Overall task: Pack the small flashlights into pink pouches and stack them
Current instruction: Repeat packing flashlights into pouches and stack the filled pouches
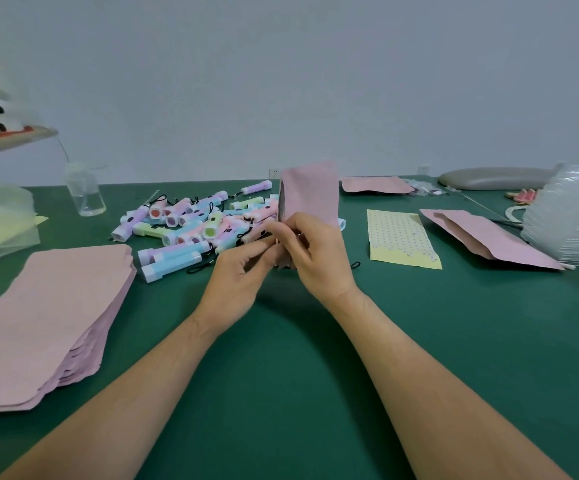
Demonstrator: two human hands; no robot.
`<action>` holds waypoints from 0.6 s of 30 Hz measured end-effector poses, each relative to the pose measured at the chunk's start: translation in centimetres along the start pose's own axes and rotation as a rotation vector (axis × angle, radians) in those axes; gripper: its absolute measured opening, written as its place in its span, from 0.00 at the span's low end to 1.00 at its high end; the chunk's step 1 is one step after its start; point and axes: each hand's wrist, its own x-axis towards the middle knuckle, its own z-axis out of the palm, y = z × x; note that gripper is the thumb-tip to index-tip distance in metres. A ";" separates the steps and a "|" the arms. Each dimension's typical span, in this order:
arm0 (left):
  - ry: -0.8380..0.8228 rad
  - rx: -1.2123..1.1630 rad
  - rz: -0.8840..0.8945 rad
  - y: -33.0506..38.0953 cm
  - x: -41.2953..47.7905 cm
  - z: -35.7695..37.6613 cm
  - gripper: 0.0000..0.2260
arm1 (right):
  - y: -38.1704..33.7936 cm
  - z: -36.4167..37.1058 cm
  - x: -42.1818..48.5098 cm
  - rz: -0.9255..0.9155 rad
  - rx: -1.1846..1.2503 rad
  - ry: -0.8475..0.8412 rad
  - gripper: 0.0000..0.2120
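Green table (pixel 281 393) against a pale wall (pixel 281 81); pink pouch (pixel 310 194) stands upright, long axis vertical, beside the flashlight pile (pixel 194 223), its lower end pinched by left hand (pixel 237 285) and right hand (pixel 315 258).

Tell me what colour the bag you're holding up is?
The pouch is pink, and it shows best in the head view.

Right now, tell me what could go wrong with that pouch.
1. Both the left hand and right hand pinch only the lower end of the upright pink pouch. Its tall free top could flop or slip from that grip.
2. The flashlight pile lies just behind the hands, so a nudge might scatter it.
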 end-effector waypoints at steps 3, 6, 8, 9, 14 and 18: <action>-0.024 -0.056 -0.024 0.0 0.2 -0.3 0.15 | -0.5 -0.4 -0.1 -0.024 -0.050 0.021 0.19; -0.017 -0.032 -0.033 0.0 0.1 0.0 0.14 | -0.8 -0.6 -0.3 -0.099 -0.241 -0.008 0.21; 0.031 0.010 -0.020 -0.1 0.0 0.3 0.08 | -1.0 -0.4 -0.5 -0.195 -0.393 -0.071 0.18; 0.082 0.054 -0.007 -0.2 0.0 0.3 0.06 | -1.1 -0.4 -0.5 -0.241 -0.445 -0.104 0.17; 0.242 0.196 0.079 -0.7 -0.1 0.0 0.08 | -1.4 -0.6 0.0 -0.297 -0.469 -0.234 0.14; 0.300 0.342 0.148 -0.6 -0.1 0.3 0.13 | -1.5 -0.7 0.0 -0.125 -0.401 -0.243 0.14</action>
